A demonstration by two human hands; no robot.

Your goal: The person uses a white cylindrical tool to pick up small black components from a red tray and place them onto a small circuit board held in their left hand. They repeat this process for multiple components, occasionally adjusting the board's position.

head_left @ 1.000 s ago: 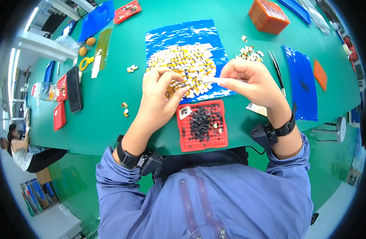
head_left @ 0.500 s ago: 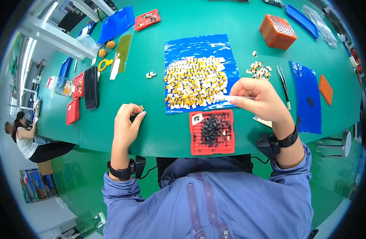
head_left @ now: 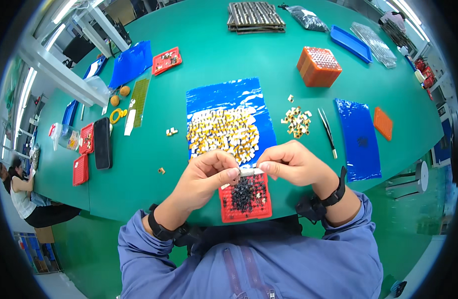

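My left hand (head_left: 209, 175) is closed in a pinch above the red tray's far edge; anything small between its fingertips is too hidden to name. Facing it, my right hand (head_left: 294, 164) pinches the end of a slim whitish stick-like piece (head_left: 251, 172). The piece's other end reaches the left fingertips. Below both hands lies the red tray (head_left: 266, 213), holding many small black parts (head_left: 244, 194) and a few pale bits. Just beyond, many small white-and-yellow pieces (head_left: 221, 132) cover much of a blue sheet (head_left: 224, 91).
Right of the sheet lie a pile of small pieces (head_left: 296, 122), tweezers (head_left: 328, 133) and another blue sheet (head_left: 359, 154). An orange stack of trays (head_left: 318, 69) stands farther back. Leftward are a black case (head_left: 103, 143), yellow scissors (head_left: 118, 115) and a loose piece (head_left: 161, 170).
My left hand has left a small piece on the table and come right to meet the right hand. The right hand has brought the whitish piece nearer, over the tray. The view has shifted.
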